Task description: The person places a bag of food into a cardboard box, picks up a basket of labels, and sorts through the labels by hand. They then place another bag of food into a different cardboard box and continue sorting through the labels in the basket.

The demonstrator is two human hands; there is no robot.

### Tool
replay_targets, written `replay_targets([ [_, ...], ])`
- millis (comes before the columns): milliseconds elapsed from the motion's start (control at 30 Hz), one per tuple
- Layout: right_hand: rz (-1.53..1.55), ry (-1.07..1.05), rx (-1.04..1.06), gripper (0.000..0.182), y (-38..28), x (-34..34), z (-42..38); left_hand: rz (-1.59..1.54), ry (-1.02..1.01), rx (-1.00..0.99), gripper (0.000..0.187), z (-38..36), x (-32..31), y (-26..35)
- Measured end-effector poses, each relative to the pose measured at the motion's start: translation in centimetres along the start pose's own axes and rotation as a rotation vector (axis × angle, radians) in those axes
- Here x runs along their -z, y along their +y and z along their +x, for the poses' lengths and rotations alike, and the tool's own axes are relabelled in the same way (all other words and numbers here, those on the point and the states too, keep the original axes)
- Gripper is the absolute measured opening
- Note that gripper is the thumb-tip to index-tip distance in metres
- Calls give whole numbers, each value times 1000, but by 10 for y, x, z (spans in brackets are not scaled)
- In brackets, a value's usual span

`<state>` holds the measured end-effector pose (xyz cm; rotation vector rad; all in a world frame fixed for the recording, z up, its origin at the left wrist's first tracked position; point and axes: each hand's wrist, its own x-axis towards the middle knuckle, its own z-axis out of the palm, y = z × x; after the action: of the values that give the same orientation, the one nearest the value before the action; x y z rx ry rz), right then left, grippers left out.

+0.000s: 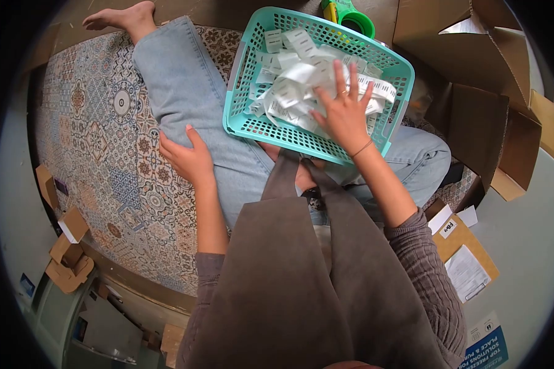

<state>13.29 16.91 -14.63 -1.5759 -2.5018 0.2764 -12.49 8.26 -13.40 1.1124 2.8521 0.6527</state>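
One turquoise basket (298, 140) sits across my lap, and in it lies one loose heap of white printed label strips (295, 83), too tangled for me to count. My right hand (346, 123) is over the heap inside the basket, its fingers spread; I can't tell how firmly they touch the strips. It wears one ring, and one thin cord (362, 148) circles that wrist. My left hand (188, 158) lies open on my left leg (184, 86), thumb apart from the fingers, holding nothing. Just beyond the basket's far edge is one green round-ended object (358, 23) with a yellow part. One patterned rug (114, 141) spreads to my left. To my right, open cardboard boxes (471, 123) overlap, so their number is unclear; nearer me lie one white printed sheet (468, 273) and one blue-and-white printed panel (489, 350).
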Motion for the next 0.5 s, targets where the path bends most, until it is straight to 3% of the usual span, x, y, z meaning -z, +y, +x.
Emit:
replay_targets([
  [167, -129, 141, -38, 41, 28, 8, 15, -31, -18, 28, 62, 0, 2, 2],
  [500, -142, 118, -125, 36, 43, 18, 8, 0, 11, -11, 60, 1, 0, 0],
])
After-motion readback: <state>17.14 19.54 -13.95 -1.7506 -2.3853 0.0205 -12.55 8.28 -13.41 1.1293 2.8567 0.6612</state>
